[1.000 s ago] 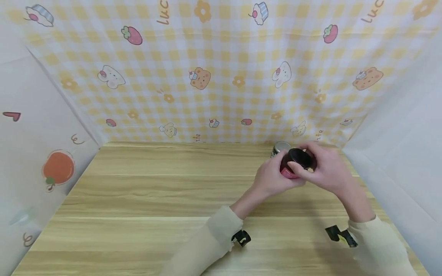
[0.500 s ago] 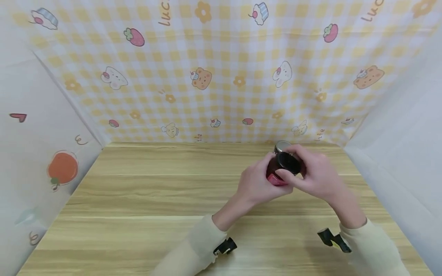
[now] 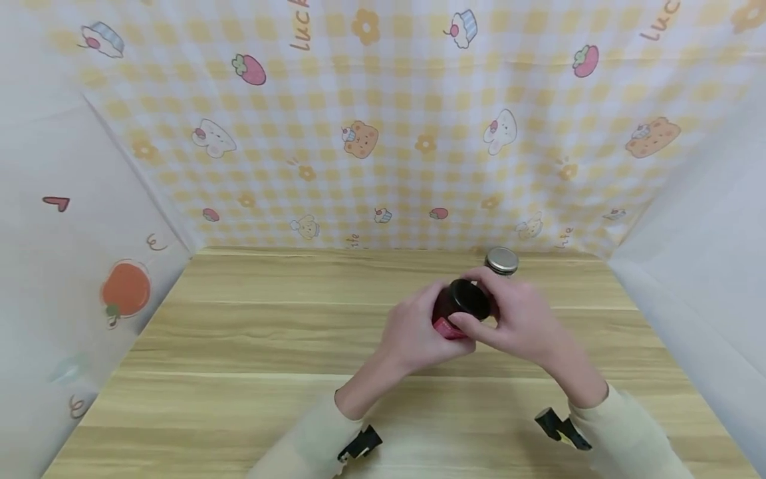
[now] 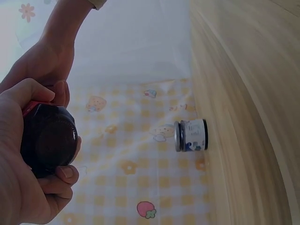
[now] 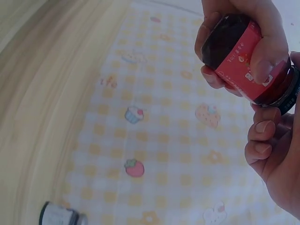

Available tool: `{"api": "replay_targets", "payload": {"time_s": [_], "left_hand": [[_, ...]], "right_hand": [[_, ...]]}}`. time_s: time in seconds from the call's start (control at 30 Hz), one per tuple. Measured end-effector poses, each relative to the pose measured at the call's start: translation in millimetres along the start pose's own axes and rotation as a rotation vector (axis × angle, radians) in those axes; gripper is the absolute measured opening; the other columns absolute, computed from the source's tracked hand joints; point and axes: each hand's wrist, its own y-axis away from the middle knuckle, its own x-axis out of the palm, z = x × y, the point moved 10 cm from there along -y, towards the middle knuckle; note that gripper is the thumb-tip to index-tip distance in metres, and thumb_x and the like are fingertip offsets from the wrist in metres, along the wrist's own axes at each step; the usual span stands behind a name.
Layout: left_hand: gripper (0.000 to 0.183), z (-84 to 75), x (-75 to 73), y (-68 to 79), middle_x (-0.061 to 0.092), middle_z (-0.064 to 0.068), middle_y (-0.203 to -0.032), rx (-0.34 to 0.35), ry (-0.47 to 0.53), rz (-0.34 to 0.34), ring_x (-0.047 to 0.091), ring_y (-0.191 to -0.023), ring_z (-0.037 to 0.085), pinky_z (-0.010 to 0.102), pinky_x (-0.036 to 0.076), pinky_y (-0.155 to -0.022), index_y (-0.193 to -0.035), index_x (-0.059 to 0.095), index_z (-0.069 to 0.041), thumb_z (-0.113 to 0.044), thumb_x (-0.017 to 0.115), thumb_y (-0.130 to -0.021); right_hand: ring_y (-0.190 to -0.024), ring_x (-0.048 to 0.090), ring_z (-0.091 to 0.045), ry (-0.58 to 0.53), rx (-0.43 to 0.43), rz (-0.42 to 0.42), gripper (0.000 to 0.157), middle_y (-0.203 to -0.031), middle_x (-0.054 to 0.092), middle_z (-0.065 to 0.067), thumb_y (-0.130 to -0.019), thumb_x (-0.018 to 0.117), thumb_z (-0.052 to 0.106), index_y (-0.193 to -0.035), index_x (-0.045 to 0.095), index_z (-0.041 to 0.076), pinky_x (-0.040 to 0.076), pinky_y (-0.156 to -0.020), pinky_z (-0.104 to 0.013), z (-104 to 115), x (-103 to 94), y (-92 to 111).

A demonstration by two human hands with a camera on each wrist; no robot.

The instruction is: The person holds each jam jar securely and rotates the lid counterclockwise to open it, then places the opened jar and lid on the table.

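Note:
A dark jar (image 5: 241, 61) with a red label is held up over the wooden table, tilted. My left hand (image 3: 413, 329) grips its body, fingers wrapped round the glass and label. The black lid (image 3: 469, 299) sits on the jar and faces up toward the head camera. My right hand (image 3: 520, 319) holds the lid end, thumb on the near side and fingers curled on the far side. In the left wrist view the jar's dark base (image 4: 49, 136) shows between the left thumb and fingers.
A second, smaller jar (image 3: 501, 261) with a silver lid stands upright at the table's back edge, beyond the right hand. Its pale label (image 4: 194, 135) shows in the left wrist view. A yellow checked cloth (image 3: 383, 166) hangs behind the table (image 3: 269, 313); white sheets flank both sides.
Both hands have moved left and toward me with the dark jar, away from the smaller jar, which now shows more fully. The view has turned slightly.

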Motion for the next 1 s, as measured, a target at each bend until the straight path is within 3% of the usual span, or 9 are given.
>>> {"api": "replay_targets", "payload": {"time_s": [0.13,0.47,0.77,1.0], "left_hand": [[0.049,5.2,-7.1,6.6,0.063,-0.008,-0.084,0.001,-0.011,-0.014,0.055,-0.069,0.006,0.019,0.044,-0.055,-0.108,0.063,-0.016,-0.025,0.085,-0.065],[0.048,11.7,-22.5,14.7,0.062,-0.007,-0.083,0.024,-0.065,-0.064,0.055,-0.068,0.006,0.02,0.044,-0.054,-0.107,0.062,-0.015,-0.027,0.084,-0.066],[0.05,12.5,-32.6,20.9,0.061,-0.005,-0.082,0.048,-0.14,-0.095,0.053,-0.065,0.008,0.022,0.043,-0.052,-0.107,0.062,-0.012,-0.032,0.085,-0.067],[0.051,13.9,-32.4,26.3,0.062,-0.003,-0.083,0.052,-0.188,-0.099,0.054,-0.065,0.007,0.021,0.044,-0.052,-0.104,0.061,-0.012,-0.031,0.087,-0.065]], "right_hand": [[-0.056,0.043,-0.001,-0.009,0.011,0.025,0.051,-0.075,0.053,0.013,-0.095,0.061,0.058,-0.12,0.062,0.014,0.04,-0.05,-0.019,3.5,10.6,-1.9],[-0.056,0.043,-0.001,-0.013,0.036,0.071,0.052,-0.07,0.05,0.015,-0.091,0.069,0.053,-0.124,0.059,0.014,0.041,-0.051,-0.02,6.8,25.7,-6.5],[-0.057,0.039,0.0,0.038,0.019,0.016,0.076,-0.074,0.052,0.015,-0.093,0.049,0.072,-0.134,0.056,0.008,0.036,-0.048,-0.019,14.5,28.0,-6.0],[-0.059,0.046,0.002,-0.014,0.018,0.022,0.062,-0.069,0.052,0.016,-0.096,0.054,0.064,-0.125,0.057,0.01,0.04,-0.052,-0.02,16.9,34.4,-8.5]]}}
